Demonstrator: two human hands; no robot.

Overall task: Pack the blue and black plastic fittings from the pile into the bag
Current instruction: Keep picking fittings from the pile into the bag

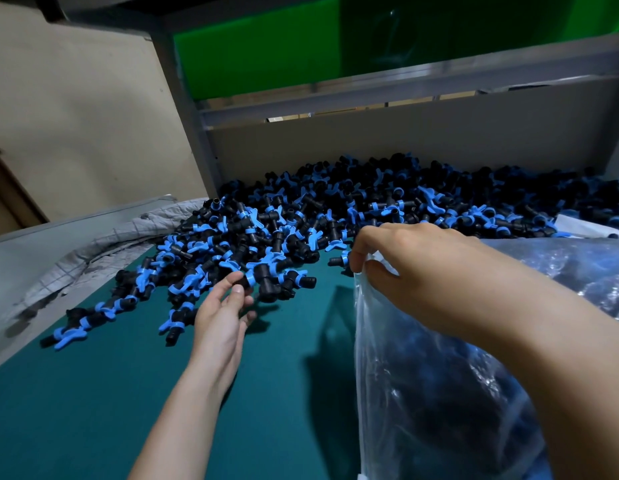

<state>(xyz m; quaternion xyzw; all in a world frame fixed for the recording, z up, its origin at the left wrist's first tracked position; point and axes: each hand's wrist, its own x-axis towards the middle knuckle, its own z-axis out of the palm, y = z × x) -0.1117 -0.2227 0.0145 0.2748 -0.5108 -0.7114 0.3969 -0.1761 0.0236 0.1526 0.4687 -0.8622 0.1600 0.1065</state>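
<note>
A large pile of blue and black plastic fittings (335, 209) spreads across the back of the green table, thinning toward the front left. My left hand (221, 317) reaches into the pile's near edge, its fingertips closing around one black fitting with a blue handle (263, 282). My right hand (405, 265) pinches the upper rim of a clear plastic bag (422, 375), which stands at the right and holds many dark fittings.
The green table mat (110, 393) runs along the front. A crumpled grey cloth (104, 240) lies at the left edge. A grey backboard (405, 143) and a metal frame with green panels (259, 46) stand behind the pile. More clear plastic (595, 271) lies at far right.
</note>
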